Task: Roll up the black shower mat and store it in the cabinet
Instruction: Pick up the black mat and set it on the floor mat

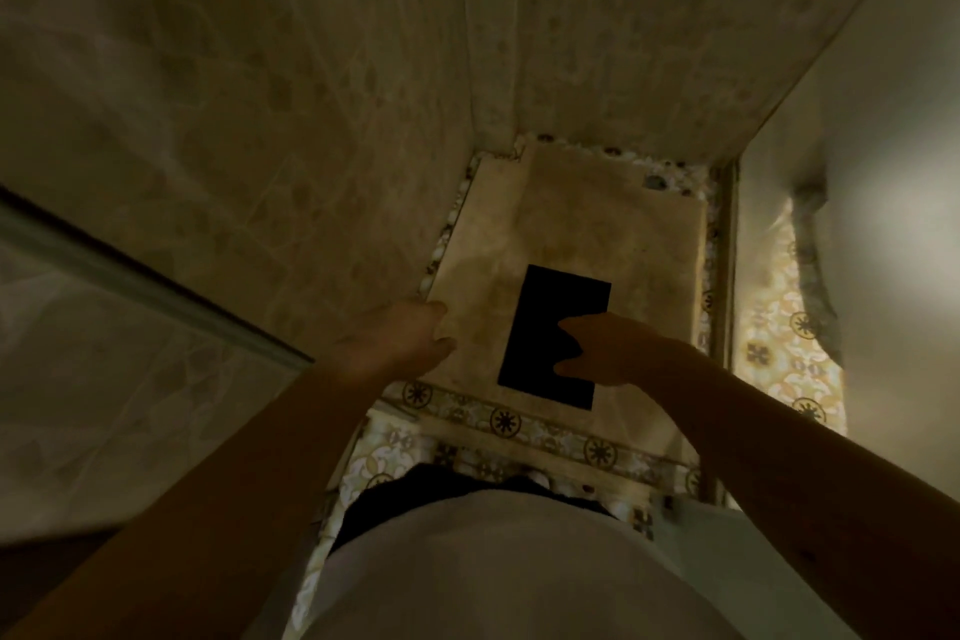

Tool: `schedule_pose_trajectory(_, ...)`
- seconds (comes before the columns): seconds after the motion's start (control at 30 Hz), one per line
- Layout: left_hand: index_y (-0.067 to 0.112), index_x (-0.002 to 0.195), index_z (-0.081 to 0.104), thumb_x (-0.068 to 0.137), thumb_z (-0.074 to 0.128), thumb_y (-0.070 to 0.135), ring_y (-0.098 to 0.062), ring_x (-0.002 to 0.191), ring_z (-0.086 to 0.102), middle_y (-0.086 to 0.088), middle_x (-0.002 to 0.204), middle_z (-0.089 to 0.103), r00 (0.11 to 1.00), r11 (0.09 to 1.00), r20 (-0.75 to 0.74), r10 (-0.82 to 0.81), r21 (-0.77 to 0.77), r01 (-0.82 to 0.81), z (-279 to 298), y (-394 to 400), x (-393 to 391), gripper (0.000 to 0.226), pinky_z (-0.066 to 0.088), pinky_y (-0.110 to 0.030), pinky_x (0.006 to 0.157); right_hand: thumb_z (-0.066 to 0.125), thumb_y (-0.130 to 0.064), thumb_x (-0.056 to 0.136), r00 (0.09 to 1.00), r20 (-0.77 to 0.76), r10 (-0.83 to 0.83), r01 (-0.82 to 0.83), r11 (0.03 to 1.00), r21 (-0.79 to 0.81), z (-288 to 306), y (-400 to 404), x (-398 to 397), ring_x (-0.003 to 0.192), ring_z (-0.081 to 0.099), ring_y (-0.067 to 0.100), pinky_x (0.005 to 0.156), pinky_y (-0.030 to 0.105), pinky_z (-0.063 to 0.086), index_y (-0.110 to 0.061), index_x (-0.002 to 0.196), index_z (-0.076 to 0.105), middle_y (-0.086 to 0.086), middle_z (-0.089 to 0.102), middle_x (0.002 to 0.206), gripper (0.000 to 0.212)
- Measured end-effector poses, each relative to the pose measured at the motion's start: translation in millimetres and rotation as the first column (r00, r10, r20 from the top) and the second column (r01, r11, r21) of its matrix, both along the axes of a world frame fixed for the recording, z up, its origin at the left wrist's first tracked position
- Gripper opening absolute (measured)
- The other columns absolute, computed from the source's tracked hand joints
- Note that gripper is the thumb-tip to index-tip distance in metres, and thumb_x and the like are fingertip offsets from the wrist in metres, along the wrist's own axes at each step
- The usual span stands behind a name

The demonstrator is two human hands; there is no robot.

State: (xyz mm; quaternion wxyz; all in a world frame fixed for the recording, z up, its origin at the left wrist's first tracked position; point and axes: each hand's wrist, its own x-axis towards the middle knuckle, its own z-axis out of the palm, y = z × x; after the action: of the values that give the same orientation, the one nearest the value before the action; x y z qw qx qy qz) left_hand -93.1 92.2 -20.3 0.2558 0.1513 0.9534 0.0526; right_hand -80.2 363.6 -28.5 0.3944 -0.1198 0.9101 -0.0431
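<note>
The black shower mat (550, 327) lies flat and unrolled on the beige shower floor (597, 224), a plain dark rectangle below me. My right hand (602, 348) hovers over its right edge with fingers spread; whether it touches the mat I cannot tell. My left hand (400, 338) hangs to the left of the mat, apart from it, fingers loosely curled and holding nothing. No cabinet is in view.
Tiled walls (260, 94) close the shower stall on the left and far side. A glass panel edge (156, 276) runs diagonally at left. A patterned tile threshold (504, 421) crosses in front of my feet. Patterned floor (784, 343) continues at right.
</note>
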Motion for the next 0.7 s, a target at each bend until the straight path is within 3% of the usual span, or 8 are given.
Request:
schedule_pose_trajectory(0.1, 0.012, 0.123, 0.053, 0.092, 0.048, 0.051, -0.028, 0.101, 0.059, -0.012, 0.115, 0.062, 1.000, 1.000, -0.027, -0.009, 0.000, 0.009, 5.5, 19.7, -20.7, 0.050, 0.051, -0.038, 0.080, 0.047, -0.055, 0.093, 1.000, -0.013, 0.014, -0.014, 1.000, 0.013, 9.4, 17.8, -24.1, 0.137, 0.034, 0.031, 0.106, 0.044, 0.038, -0.018, 0.152, 0.014, 0.009, 0.025, 0.156, 0.078)
schedule_pose_trajectory(0.2, 0.008, 0.109, 0.055, 0.092, 0.052, 0.045, -0.029, 0.093, 0.059, -0.015, 0.105, 0.063, 0.997, 1.000, -0.072, -0.018, 0.023, 0.020, 13.4, 39.9, -44.7, 0.041, 0.050, -0.040, 0.076, 0.048, -0.054, 0.093, 1.000, -0.028, 0.004, -0.004, 1.000, -0.002, 17.9, 31.3, -45.6, 0.131, 0.042, 0.032, 0.102, 0.045, 0.042, -0.017, 0.152, 0.017, 0.011, 0.033, 0.152, 0.076)
schedule_pose_trajectory(0.37, 0.007, 0.102, 0.056, 0.091, 0.053, 0.044, -0.029, 0.088, 0.059, -0.015, 0.099, 0.062, 0.991, 0.996, -0.132, -0.033, 0.082, 0.044, 23.7, 57.9, -90.6, 0.038, 0.051, -0.043, 0.077, 0.048, -0.055, 0.092, 0.999, -0.045, -0.024, 0.024, 1.000, -0.004, 23.7, 45.8, -81.5, 0.133, 0.039, 0.032, 0.104, 0.044, 0.038, -0.018, 0.152, 0.019, 0.011, 0.033, 0.152, 0.076)
schedule_pose_trajectory(0.53, 0.012, 0.131, 0.046, 0.091, 0.049, 0.048, -0.031, 0.104, 0.057, -0.015, 0.119, 0.057, 0.976, 0.991, -0.175, -0.130, -0.067, 0.120, 19.9, 71.6, -152.1, 0.054, 0.050, -0.045, 0.085, 0.049, -0.054, 0.092, 0.997, -0.028, -0.066, 0.065, 0.998, -0.025, 22.7, 52.7, -127.2, 0.128, 0.044, 0.032, 0.099, 0.041, 0.042, -0.018, 0.150, 0.023, 0.011, 0.038, 0.148, 0.073)
schedule_pose_trajectory(0.7, 0.025, 0.137, 0.041, 0.089, 0.043, 0.057, -0.030, 0.114, 0.052, -0.008, 0.129, 0.051, 0.972, 0.989, -0.187, -0.139, -0.074, 0.127, 1.4, 72.7, -233.4, 0.058, 0.048, -0.047, 0.089, 0.049, -0.057, 0.090, 0.994, -0.036, -0.106, 0.107, 0.994, 0.017, 10.1, 54.2, -193.0, 0.130, 0.043, 0.031, 0.102, 0.043, 0.041, -0.021, 0.150, 0.022, 0.010, 0.039, 0.148, 0.075)
